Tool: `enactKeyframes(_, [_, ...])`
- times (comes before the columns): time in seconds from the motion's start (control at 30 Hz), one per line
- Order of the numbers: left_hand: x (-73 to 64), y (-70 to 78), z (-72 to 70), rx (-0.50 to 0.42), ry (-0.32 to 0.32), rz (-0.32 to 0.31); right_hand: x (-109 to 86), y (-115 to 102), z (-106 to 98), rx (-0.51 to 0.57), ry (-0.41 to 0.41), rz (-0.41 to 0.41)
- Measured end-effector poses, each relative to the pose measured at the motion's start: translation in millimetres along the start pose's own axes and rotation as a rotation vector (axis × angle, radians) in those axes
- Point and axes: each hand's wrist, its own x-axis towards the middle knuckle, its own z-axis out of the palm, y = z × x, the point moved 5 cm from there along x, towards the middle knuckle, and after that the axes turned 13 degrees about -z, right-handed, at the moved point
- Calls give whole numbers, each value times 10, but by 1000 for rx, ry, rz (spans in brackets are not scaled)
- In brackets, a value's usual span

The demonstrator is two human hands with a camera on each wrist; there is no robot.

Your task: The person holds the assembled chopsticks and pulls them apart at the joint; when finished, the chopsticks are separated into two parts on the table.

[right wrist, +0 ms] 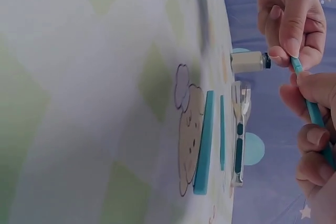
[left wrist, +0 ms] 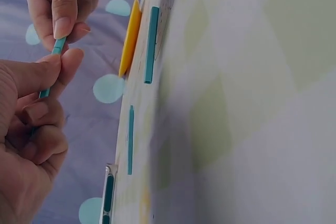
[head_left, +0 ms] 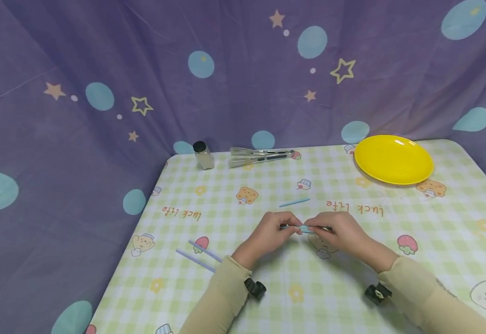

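A slim teal stick [head_left: 305, 229] with a seam along it is held just above the tabletop. My left hand [head_left: 271, 233] pinches one end between thumb and fingers. On the other side of the seam my right hand [head_left: 340, 229] grips it, its fingertips close to the left ones. Part of the stick [right wrist: 313, 113] is hidden in the fingers. Below the hands lies a second teal stick [right wrist: 205, 145]. Farther back on the cloth is a thinner teal stick [head_left: 294, 202], which the left wrist view also shows.
Two lavender sticks [head_left: 199, 261] lie near the left forearm, partly behind the sleeve. A black-capped jar [head_left: 204, 157], metal tongs [head_left: 264, 157] and a yellow plate [head_left: 393, 160] stand along the back edge. A checked cloth [head_left: 297, 311] covers the table; a purple curtain [head_left: 234, 106] hangs behind.
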Motion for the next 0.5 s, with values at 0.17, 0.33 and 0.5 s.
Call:
enactKeyframes(0.17, [-17,10,-16,-32,-8,-7,10,-19,-17,0,12,-39])
enactKeyframes(0.33, [-25,25,-29,-24,-2,12,20,-30,-23,-62,-8,-48])
enactKeyframes(0.5, [-29,29,-35,5,17,17,28,-45,-12,-95,-43,-54])
